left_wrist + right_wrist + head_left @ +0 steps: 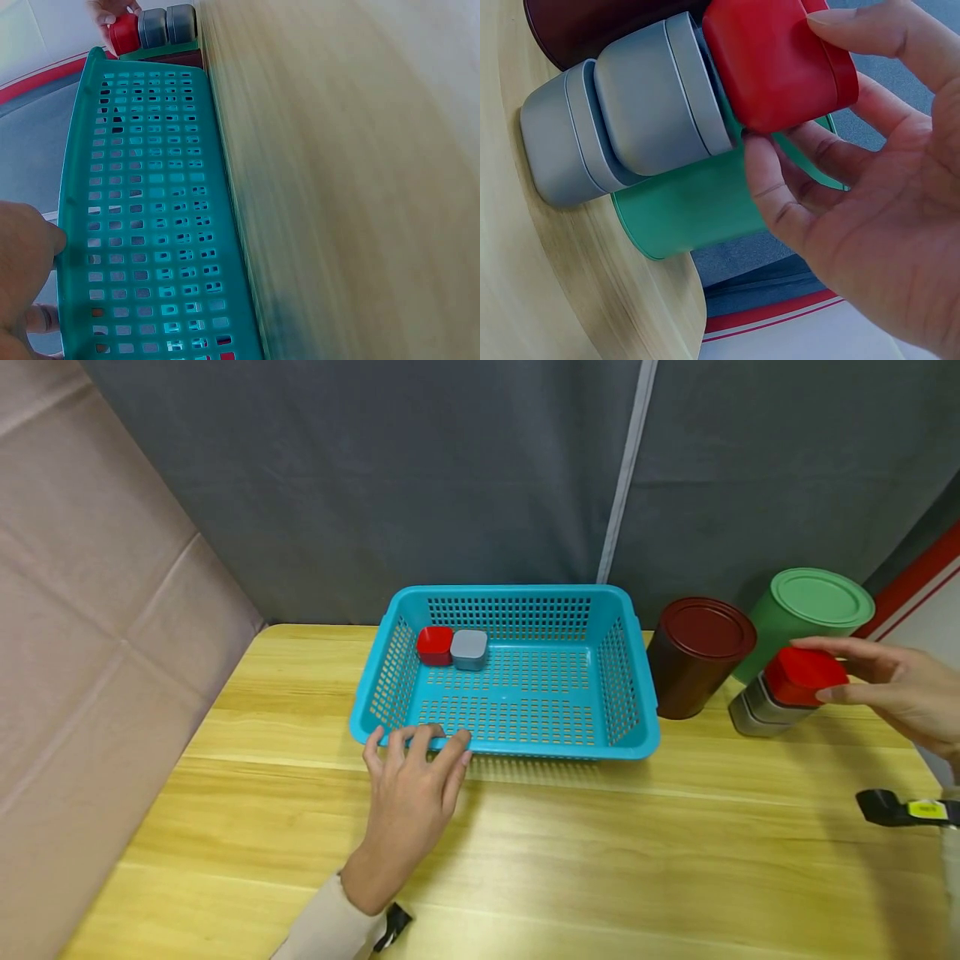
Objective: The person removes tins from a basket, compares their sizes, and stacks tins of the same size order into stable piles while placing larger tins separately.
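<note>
My right hand (911, 689) pinches a small red tin (780, 64) between thumb and fingers. That tin is at the top of a stack, over two grey tins (656, 97) standing one on the other. At the basket's near side, my left hand (416, 785) has its fingers over the rim of the blue plastic basket (517, 749). Inside the basket, toward its back left, another red tin (435, 646) sits beside a grey tin (470, 649). In the left wrist view, the left thumb and fingers are at the basket's rim.
A dark red-brown canister (697, 652) stands just right of the basket. Behind the stack is a green canister (817, 602). The wooden table (600, 860) ends at a grey curtain (375, 485) at the back, with a beige cloth (97, 635) on the left.
</note>
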`<act>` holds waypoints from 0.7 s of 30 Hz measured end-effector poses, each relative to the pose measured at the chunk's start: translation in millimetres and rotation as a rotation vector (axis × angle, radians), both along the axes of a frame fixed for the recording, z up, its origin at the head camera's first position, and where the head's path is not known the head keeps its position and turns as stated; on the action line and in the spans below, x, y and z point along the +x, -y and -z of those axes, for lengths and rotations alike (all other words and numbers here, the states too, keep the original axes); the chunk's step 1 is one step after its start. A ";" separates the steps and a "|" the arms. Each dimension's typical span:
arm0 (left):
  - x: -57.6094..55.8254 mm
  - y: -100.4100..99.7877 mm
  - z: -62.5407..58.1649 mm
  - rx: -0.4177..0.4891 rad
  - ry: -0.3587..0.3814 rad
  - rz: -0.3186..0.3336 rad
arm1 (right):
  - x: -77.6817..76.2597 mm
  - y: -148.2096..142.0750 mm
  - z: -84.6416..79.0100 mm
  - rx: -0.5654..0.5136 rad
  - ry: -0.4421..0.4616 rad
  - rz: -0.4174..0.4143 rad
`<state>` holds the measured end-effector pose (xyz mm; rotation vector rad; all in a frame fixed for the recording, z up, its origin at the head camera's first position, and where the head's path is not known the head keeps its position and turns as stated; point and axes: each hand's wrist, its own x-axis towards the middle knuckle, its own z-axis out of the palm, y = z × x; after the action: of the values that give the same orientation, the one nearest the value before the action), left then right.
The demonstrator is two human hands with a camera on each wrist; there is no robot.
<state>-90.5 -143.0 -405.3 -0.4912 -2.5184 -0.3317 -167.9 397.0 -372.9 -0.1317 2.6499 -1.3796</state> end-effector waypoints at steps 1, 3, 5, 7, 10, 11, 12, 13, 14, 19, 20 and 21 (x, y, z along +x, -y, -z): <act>0.0 0.0 0.1 0.000 0.000 0.000 | -0.3 -0.2 0.4 -0.005 -0.005 -0.001; 0.0 0.0 0.3 0.002 -0.002 0.001 | -0.8 -0.8 1.4 -0.009 -0.016 0.002; -0.3 -0.2 0.5 0.005 -0.007 0.003 | -0.7 -1.5 2.4 -0.003 -0.030 0.001; -0.6 -0.3 0.7 0.008 -0.016 0.006 | -0.7 -1.8 3.4 0.004 -0.044 0.003; -1.1 -0.5 1.0 0.016 -0.028 0.010 | -0.7 -1.8 4.5 0.009 -0.056 0.005; -1.2 -0.5 1.1 0.017 -0.031 0.011 | -0.9 -1.7 4.8 0.005 -0.058 0.006; -1.2 -0.5 1.1 0.018 -0.033 0.010 | -1.0 -1.6 5.0 -0.001 -0.059 0.006; -1.2 -0.5 1.2 0.020 -0.034 0.010 | -1.1 -1.5 5.1 -0.005 -0.058 0.007; -1.2 -0.4 1.2 0.021 -0.034 0.010 | -1.2 -1.4 5.3 -0.010 -0.058 0.008; -1.0 -0.2 1.2 0.021 -0.030 0.008 | -1.7 -1.9 6.1 -0.009 -0.055 0.003; -1.0 -0.3 1.2 0.020 -0.029 0.008 | -1.8 -2.2 6.3 -0.006 -0.055 0.002; -1.0 -0.3 1.1 0.020 -0.028 0.008 | -1.8 -2.6 6.5 -0.003 -0.057 -0.001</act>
<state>-91.4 -142.8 -406.5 -0.4943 -2.4839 -0.3502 -169.7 399.5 -379.4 -0.1750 2.6939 -1.3996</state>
